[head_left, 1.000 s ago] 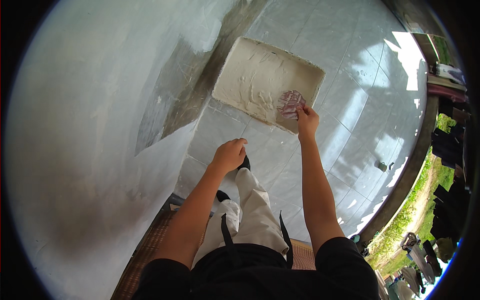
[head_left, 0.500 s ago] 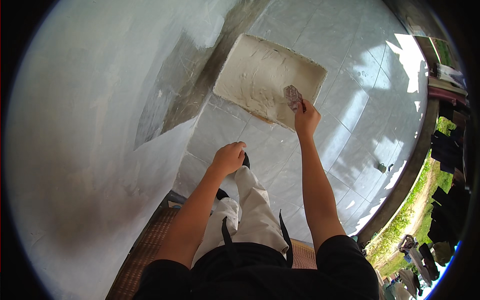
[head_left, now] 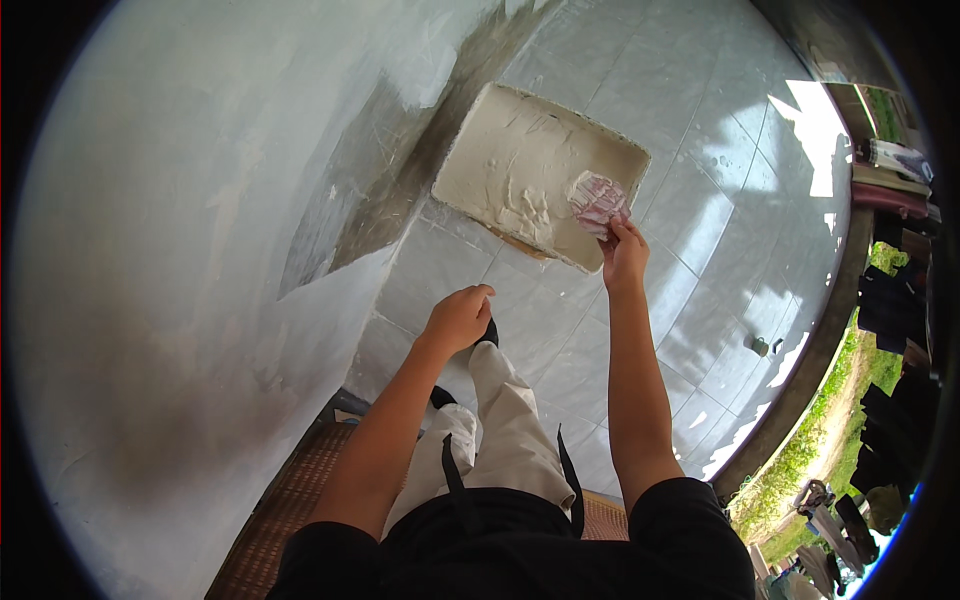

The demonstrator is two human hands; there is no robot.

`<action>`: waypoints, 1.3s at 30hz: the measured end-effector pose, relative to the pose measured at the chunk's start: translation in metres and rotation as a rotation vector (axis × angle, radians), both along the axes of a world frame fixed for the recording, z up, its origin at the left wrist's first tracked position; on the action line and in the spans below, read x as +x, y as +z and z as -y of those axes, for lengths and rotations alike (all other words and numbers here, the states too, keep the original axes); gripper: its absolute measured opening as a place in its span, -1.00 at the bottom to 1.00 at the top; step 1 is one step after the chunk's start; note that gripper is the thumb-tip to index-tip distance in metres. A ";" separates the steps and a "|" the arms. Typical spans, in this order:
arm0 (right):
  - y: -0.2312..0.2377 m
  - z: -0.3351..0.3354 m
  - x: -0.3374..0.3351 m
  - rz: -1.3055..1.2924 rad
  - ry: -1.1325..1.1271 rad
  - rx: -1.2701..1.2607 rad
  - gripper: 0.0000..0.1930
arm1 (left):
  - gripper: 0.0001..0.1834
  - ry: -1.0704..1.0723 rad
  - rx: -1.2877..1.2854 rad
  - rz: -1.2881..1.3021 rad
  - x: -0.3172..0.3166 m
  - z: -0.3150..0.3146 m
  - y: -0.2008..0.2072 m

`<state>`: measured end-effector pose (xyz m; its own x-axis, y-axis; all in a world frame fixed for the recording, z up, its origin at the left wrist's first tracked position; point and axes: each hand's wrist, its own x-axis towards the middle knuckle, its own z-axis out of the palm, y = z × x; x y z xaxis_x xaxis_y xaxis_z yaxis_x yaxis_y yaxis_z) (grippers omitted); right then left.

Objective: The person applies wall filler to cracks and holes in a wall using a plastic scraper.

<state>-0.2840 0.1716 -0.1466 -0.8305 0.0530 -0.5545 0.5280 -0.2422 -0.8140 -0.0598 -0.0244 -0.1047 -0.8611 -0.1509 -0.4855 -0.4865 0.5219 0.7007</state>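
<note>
Pink scraper (head_left: 601, 204) now carries paste (head_left: 581, 187).

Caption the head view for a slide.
Right hand holds a flat, smeared pinkish tool over a tray of cream paste, left hand apart.

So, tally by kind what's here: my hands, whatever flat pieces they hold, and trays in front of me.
Left hand and right hand: 2
Pinkish flat piece, in the right hand: 1
Cream-smeared tray: 1
Total: 4

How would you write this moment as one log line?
right hand: holds paste-smeared flat tool at tray | left hand: loosely curled, no held thing visible | tray: cream paste
</note>
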 end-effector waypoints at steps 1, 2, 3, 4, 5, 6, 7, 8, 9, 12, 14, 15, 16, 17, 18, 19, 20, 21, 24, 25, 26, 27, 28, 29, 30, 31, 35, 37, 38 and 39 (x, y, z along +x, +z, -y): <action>0.012 0.005 0.003 0.086 0.003 -0.165 -0.90 | -0.75 0.023 0.006 -0.015 -0.001 0.003 0.006; 0.022 0.007 0.003 0.073 0.010 -0.172 -0.90 | -0.74 0.045 0.015 -0.037 -0.006 0.005 0.016; 0.033 0.010 0.002 0.064 0.080 -0.257 -0.92 | -0.74 0.053 0.005 -0.053 -0.011 0.008 0.027; 0.047 0.015 0.001 0.054 0.155 -0.343 -0.92 | -0.73 0.084 0.024 -0.069 -0.016 0.012 0.041; 0.064 0.022 0.000 0.034 0.173 -0.354 -0.92 | -0.71 0.117 0.043 -0.090 -0.022 0.016 0.057; 0.083 0.033 -0.001 0.016 0.222 -0.408 -0.89 | -0.71 0.134 0.026 -0.113 -0.026 0.022 0.072; 0.105 0.045 -0.002 -0.004 0.274 -0.464 -0.87 | -0.70 0.157 0.032 -0.175 -0.029 0.028 0.087; 0.129 0.057 -0.003 -0.033 0.302 -0.477 -0.87 | -0.70 0.178 0.041 -0.245 -0.034 0.033 0.101; 0.155 0.073 -0.001 -0.082 0.373 -0.518 -0.88 | -0.70 0.192 0.014 -0.314 -0.035 0.041 0.118; 0.234 0.118 0.005 -0.184 0.550 -0.621 -0.91 | -0.69 0.236 -0.041 -0.437 -0.032 0.066 0.187; 0.284 0.148 0.016 -0.268 0.614 -0.733 -0.90 | -0.68 0.279 -0.103 -0.534 -0.023 0.081 0.230; 0.308 0.160 0.023 -0.302 0.667 -0.809 -0.89 | -0.69 0.282 -0.132 -0.601 -0.014 0.086 0.253; 0.336 0.172 0.037 -0.326 0.718 -0.842 -0.89 | -0.69 0.282 -0.167 -0.668 -0.003 0.091 0.279; 0.364 0.183 0.052 -0.368 0.734 -0.837 -0.89 | -0.71 0.283 -0.238 -0.714 0.014 0.094 0.308; 0.392 0.194 0.070 -0.410 0.752 -0.839 -0.89 | -0.72 0.296 -0.311 -0.787 0.031 0.098 0.326; 0.416 0.201 0.089 -0.434 0.774 -0.880 -0.88 | -0.71 0.301 -0.348 -0.826 0.049 0.099 0.346; 0.438 0.208 0.110 -0.455 0.832 -0.926 -0.88 | -0.71 0.307 -0.392 -0.861 0.069 0.101 0.365; 0.459 0.215 0.130 -0.491 0.841 -0.949 -0.88 | -0.69 0.327 -0.458 -0.907 0.088 0.102 0.380; 0.520 0.233 0.191 -0.592 0.933 -1.049 -0.89 | -0.70 0.393 -0.636 -1.028 0.150 0.104 0.429; 0.535 0.239 0.210 -0.639 0.964 -1.076 -0.90 | -0.70 0.405 -0.733 -1.106 0.170 0.104 0.443; 0.553 0.245 0.228 -0.649 1.007 -1.123 -0.90 | -0.70 0.433 -0.792 -1.115 0.191 0.105 0.459; 0.568 0.251 0.244 -0.699 1.060 -1.160 -0.91 | -0.69 0.444 -0.893 -1.167 0.211 0.105 0.475; 0.584 0.255 0.261 -0.755 1.102 -1.194 -0.91 | -0.69 0.443 -0.991 -1.217 0.229 0.105 0.490; 0.601 0.260 0.281 -0.792 1.115 -1.217 -0.91 | -0.67 0.468 -1.091 -1.271 0.248 0.108 0.501; 0.617 0.264 0.301 -0.800 1.145 -1.260 -0.91 | -0.67 0.484 -1.144 -1.272 0.267 0.111 0.512; 0.633 0.268 0.321 -0.840 1.167 -1.283 -0.91 | -0.67 0.529 -1.263 -1.307 0.288 0.114 0.523; 0.692 0.272 0.409 -0.979 1.227 -1.363 -0.91 | -0.66 0.714 -1.590 -1.331 0.384 0.113 0.562; 0.715 0.278 0.450 -1.129 1.169 -1.364 -0.90 | -0.66 0.769 -1.705 -1.330 0.424 0.121 0.575; 0.724 0.286 0.468 -1.132 1.177 -1.377 -0.90 | -0.66 0.822 -1.769 -1.317 0.447 0.126 0.579; 0.733 0.286 0.480 -1.273 1.111 -1.339 -0.90 | -0.65 0.855 -1.842 -1.306 0.462 0.123 0.587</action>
<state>0.1960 -0.1148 0.5862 -0.0896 -0.4338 0.8965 0.2702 -0.8770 -0.3973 0.4024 -0.1471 0.4819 -0.0329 0.0453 0.9984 -0.7091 0.7030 -0.0552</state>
